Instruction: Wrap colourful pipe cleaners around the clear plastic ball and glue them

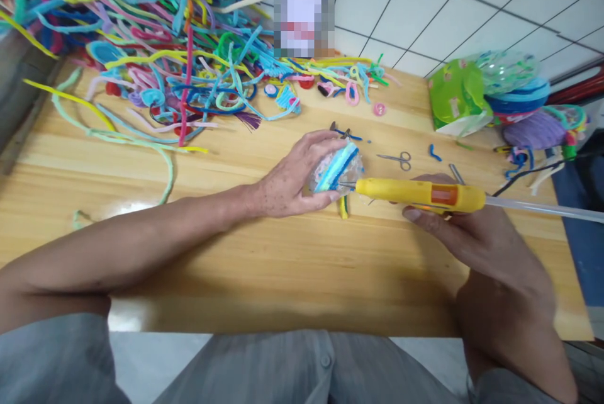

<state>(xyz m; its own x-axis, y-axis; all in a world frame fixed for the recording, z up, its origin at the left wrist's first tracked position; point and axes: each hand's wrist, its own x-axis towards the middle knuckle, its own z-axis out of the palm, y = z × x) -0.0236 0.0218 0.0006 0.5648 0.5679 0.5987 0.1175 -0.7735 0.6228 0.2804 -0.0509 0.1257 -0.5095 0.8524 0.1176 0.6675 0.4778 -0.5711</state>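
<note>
My left hand (pixel 291 179) is closed around a clear plastic ball (pixel 338 169) wrapped with blue and white pipe cleaners, holding it on the wooden table (pixel 264 253). My right hand (pixel 465 231) grips a yellow glue gun (pixel 419 194) lying sideways. Its nozzle tip touches the ball's right side. A glue stick (pixel 542 209) pokes out of the gun's back toward the right. A short yellow and blue pipe cleaner piece (pixel 343 207) lies just under the ball.
A big tangle of coloured pipe cleaners (pixel 155 45) covers the table's far left. Small scissors (pixel 399 158) lie beyond the gun. A green bag (pixel 455 99) and finished decorated balls (pixel 533 108) sit at the far right. Tiled floor lies beyond.
</note>
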